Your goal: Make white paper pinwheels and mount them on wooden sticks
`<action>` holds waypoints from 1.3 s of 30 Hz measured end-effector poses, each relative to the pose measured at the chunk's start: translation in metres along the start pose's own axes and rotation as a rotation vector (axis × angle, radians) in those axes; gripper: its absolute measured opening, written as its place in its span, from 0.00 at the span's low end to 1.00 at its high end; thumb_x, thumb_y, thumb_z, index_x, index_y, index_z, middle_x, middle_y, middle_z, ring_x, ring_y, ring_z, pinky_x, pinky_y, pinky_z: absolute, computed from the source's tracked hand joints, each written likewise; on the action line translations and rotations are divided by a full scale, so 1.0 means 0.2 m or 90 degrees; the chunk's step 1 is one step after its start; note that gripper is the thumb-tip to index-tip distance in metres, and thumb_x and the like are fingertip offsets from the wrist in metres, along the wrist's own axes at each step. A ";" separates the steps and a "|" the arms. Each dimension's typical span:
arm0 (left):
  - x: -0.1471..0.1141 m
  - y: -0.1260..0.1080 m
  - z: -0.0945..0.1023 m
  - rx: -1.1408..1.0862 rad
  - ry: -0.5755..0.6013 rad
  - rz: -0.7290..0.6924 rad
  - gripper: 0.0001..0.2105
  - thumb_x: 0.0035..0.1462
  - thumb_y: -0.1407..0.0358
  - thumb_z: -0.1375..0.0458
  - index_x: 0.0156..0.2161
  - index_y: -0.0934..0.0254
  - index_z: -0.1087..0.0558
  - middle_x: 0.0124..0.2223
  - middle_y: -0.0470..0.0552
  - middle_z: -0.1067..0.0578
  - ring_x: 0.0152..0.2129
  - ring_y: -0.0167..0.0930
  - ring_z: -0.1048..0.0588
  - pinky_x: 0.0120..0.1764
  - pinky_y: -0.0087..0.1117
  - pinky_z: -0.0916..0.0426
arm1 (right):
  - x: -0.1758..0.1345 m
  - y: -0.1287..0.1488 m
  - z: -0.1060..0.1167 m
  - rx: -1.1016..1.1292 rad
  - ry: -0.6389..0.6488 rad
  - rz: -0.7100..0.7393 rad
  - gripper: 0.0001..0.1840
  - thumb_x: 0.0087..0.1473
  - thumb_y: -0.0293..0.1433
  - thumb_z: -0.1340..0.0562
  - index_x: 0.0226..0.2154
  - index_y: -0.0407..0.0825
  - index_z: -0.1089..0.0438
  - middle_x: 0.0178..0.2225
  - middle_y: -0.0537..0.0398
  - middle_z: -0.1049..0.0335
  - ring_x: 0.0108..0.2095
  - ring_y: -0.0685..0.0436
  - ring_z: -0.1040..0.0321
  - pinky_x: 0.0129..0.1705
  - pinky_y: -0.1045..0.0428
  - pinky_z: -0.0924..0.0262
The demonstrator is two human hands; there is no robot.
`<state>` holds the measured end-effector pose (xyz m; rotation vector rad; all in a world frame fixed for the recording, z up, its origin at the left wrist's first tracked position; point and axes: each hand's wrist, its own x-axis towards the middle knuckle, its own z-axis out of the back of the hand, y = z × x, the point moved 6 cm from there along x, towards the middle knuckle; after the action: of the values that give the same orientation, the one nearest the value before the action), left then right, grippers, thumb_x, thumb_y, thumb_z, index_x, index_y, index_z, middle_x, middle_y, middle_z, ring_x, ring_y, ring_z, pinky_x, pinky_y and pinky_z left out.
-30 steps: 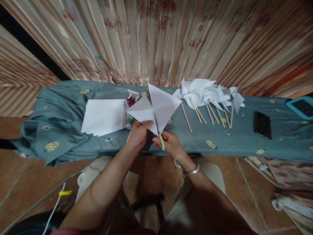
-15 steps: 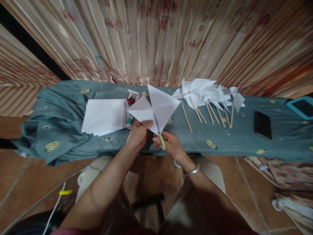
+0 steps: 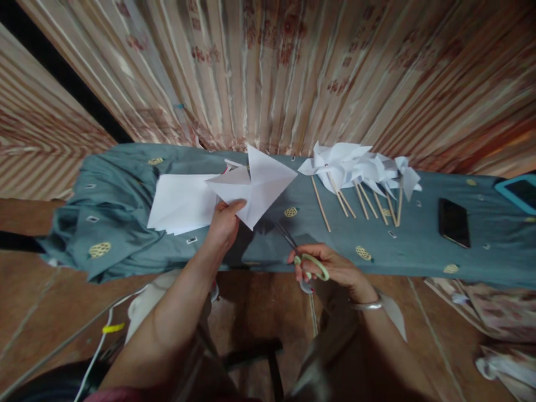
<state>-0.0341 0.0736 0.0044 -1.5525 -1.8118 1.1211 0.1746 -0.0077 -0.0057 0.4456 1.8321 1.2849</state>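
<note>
Thin white paper, easy to bend and easy to rip

The cut paper (image 3: pixel 272 181) is up in the left hand (image 3: pixel 226 223), over the cloth (image 3: pixel 408 251) and partly in front of the right end of the paper stack (image 3: pixel 184 201). The left hand is pinched on it, with the thumb on top. The fingers under the paper are hidden.

The paper looks very light, so a small pinch should be plenty. It looks flat and a bit crisp, but it would bend if pushed, and a hard squeeze would leave a crease. A slit comes down from the top between two points, and the inside end of that slit is likely the spot that could rip. The best place to hold it is close to the middle, where the points join. A loose tip would be a bad place, as it would flop and pull.

The right hand (image 3: pixel 329 265) is curled around the green handles of the scissors (image 3: pixel 297 259), which are apart from the paper. They look hard and heavier than the paper. The handles are the safe part to hold; the blades look thin and may be sharp
</note>
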 end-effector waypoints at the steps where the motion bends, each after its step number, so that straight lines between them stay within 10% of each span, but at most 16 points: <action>1: 0.00 0.00 0.01 0.017 0.001 0.006 0.12 0.31 0.70 0.34 0.28 0.63 0.26 0.28 0.47 0.21 0.37 0.39 0.22 0.46 0.38 0.32 | -0.02 0.00 0.05 0.011 -0.042 0.019 0.32 0.41 0.55 0.32 0.37 0.45 0.27 0.24 0.54 0.26 0.21 0.51 0.35 0.23 0.55 0.43; 7: -0.05 0.07 0.06 0.185 0.064 0.084 0.10 0.31 0.66 0.33 0.25 0.64 0.23 0.24 0.50 0.22 0.28 0.39 0.23 0.36 0.37 0.30 | -0.04 0.04 0.30 0.108 -0.426 0.182 0.33 0.36 0.56 0.30 0.37 0.49 0.29 0.28 0.54 0.25 0.24 0.49 0.32 0.24 0.54 0.42; 19: -0.06 0.11 0.09 0.323 0.123 0.155 0.11 0.36 0.58 0.30 0.24 0.63 0.22 0.26 0.53 0.21 0.22 0.35 0.26 0.26 0.32 0.32 | 0.09 -0.01 0.26 0.159 -0.410 0.123 0.25 0.25 0.38 0.24 0.30 0.48 0.27 0.20 0.64 0.33 0.19 0.53 0.38 0.21 0.57 0.43; 28: -0.20 0.07 -0.10 -0.103 0.131 0.266 0.25 0.57 0.46 0.46 0.48 0.65 0.26 0.47 0.57 0.20 0.54 0.47 0.29 0.55 0.45 0.34 | 0.14 -0.02 0.23 0.311 -0.520 0.162 0.21 0.24 0.36 0.25 0.25 0.47 0.28 0.14 0.67 0.37 0.16 0.57 0.44 0.18 0.59 0.50; 39: -0.23 0.05 -0.17 -0.179 0.148 0.235 0.23 0.55 0.51 0.41 0.51 0.62 0.27 0.49 0.55 0.22 0.52 0.42 0.27 0.55 0.45 0.34 | 0.21 0.00 0.17 0.386 -0.531 0.199 0.20 0.27 0.35 0.26 0.26 0.46 0.28 0.18 0.64 0.33 0.18 0.56 0.43 0.20 0.57 0.51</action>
<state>0.0085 0.0384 0.0197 -2.1520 -1.6182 0.8136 0.1770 0.0426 -0.0281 1.4019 1.3956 0.5273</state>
